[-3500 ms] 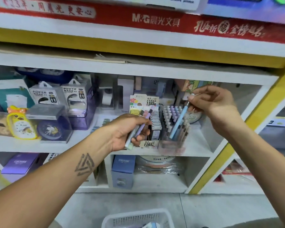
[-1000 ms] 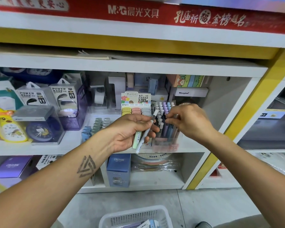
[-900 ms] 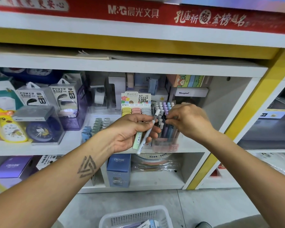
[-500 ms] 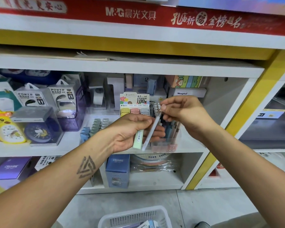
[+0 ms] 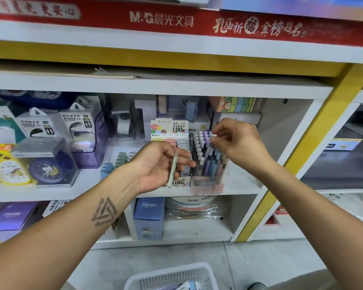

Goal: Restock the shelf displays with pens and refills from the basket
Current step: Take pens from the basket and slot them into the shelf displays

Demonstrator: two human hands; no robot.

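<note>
left hand [image 5: 155,164] holding a pale green pen [image 5: 173,171]; right hand [image 5: 237,141] pinching a white-capped pen [image 5: 213,135] above the clear pen holder [image 5: 208,181].

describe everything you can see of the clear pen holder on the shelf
The pen holder is a clear plastic box with a pinkish label low on its front. It stands upright on the white shelf, right beside the lead refill display. It is packed with upright pens in white, lilac, blue and dark shades, white caps up. The right hand pinches the cap of one pen above it; the left hand holds a green pen in front.
</note>
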